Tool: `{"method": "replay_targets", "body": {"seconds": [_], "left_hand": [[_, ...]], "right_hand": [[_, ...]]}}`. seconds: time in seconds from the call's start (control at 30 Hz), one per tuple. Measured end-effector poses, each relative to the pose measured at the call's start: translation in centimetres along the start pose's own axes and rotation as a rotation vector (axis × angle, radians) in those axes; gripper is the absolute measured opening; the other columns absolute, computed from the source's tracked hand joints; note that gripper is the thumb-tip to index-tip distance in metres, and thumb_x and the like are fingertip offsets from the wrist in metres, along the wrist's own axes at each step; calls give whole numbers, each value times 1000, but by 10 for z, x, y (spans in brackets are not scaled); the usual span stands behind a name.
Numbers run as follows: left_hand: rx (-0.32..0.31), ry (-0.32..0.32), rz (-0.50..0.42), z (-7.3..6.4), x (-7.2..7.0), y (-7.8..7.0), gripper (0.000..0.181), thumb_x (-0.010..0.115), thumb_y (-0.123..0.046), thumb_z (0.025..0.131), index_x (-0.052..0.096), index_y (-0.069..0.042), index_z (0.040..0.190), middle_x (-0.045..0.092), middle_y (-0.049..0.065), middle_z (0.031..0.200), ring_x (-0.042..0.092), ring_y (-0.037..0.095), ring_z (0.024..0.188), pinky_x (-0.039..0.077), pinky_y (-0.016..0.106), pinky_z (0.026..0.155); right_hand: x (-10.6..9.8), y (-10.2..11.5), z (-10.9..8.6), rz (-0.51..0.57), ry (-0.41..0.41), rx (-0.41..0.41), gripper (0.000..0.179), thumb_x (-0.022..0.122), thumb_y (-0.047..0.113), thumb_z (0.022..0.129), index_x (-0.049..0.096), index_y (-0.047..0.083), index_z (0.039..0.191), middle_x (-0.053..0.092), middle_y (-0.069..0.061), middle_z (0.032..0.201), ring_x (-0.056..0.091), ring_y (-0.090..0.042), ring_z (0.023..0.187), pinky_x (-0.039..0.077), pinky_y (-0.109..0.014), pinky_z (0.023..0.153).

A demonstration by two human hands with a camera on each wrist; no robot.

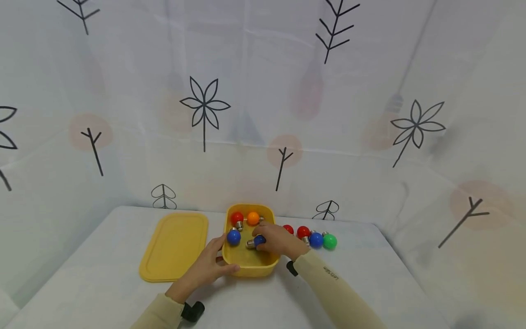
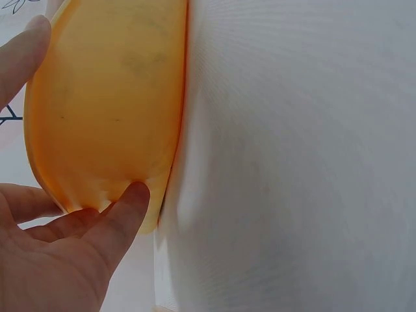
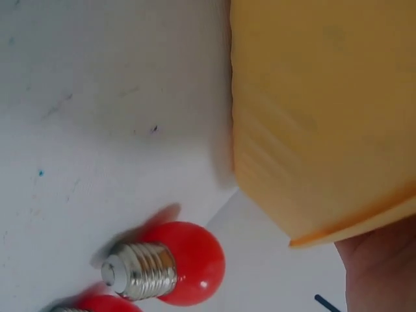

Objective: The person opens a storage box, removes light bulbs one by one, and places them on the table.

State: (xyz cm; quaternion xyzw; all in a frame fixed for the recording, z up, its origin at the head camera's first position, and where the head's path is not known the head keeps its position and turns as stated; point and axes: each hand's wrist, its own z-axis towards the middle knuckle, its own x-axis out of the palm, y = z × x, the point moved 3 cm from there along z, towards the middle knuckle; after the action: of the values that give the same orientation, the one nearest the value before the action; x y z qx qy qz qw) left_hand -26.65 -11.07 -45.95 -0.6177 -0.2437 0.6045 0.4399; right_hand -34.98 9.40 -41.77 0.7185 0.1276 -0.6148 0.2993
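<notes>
A yellow plastic box (image 1: pixel 253 271) stands on the table, and my left hand (image 1: pixel 207 262) holds it at its near left corner. In the left wrist view, fingers (image 2: pixel 123 218) of that hand press the box's outer wall (image 2: pixel 110 97). My right hand (image 1: pixel 279 238) reaches over the right rim and pinches a blue light bulb (image 1: pixel 260 241) inside, its metal base facing left. Another blue bulb (image 1: pixel 234 237), a red bulb (image 1: pixel 237 218) and an orange bulb (image 1: pixel 253 218) lie in the box. In the right wrist view the box wall (image 3: pixel 325 117) hides the fingertips.
Right of the box lie a red bulb (image 1: pixel 303 232), a second red bulb (image 1: pixel 288 229), a blue bulb (image 1: pixel 316 240) and a green bulb (image 1: pixel 330 241). A flat yellow lid (image 1: pixel 176 246) lies to the left. A patterned cloth (image 1: pixel 246 169) hangs behind the table.
</notes>
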Motion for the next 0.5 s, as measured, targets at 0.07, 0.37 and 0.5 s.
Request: {"method": "replay_targets", "body": {"seconds": [0.07, 0.37, 0.5], "left_hand": [[-3, -1, -1, 0, 0, 0, 100, 78, -44, 76, 23, -9, 152, 30, 17, 148, 43, 32, 129, 47, 38, 98], [-5, -2, 1, 1, -1, 1, 100, 78, -45, 76, 24, -10, 152, 31, 15, 147, 44, 30, 127, 48, 37, 97], [-9, -3, 5, 0, -1, 2, 100, 78, -46, 76, 24, -10, 152, 31, 16, 148, 44, 31, 127, 47, 38, 97]], "right_hand": [[0, 3, 1, 8, 9, -14, 36, 73, 25, 85, 65, 19, 119, 58, 5, 117, 54, -13, 101, 50, -35, 95], [4, 6, 6, 62, 26, -59, 34, 75, 23, 83, 67, 20, 116, 57, 10, 105, 52, -8, 94, 49, -28, 94], [8, 5, 8, 70, 26, -65, 34, 76, 24, 83, 67, 22, 115, 57, 12, 105, 53, -7, 94, 49, -27, 95]]}}
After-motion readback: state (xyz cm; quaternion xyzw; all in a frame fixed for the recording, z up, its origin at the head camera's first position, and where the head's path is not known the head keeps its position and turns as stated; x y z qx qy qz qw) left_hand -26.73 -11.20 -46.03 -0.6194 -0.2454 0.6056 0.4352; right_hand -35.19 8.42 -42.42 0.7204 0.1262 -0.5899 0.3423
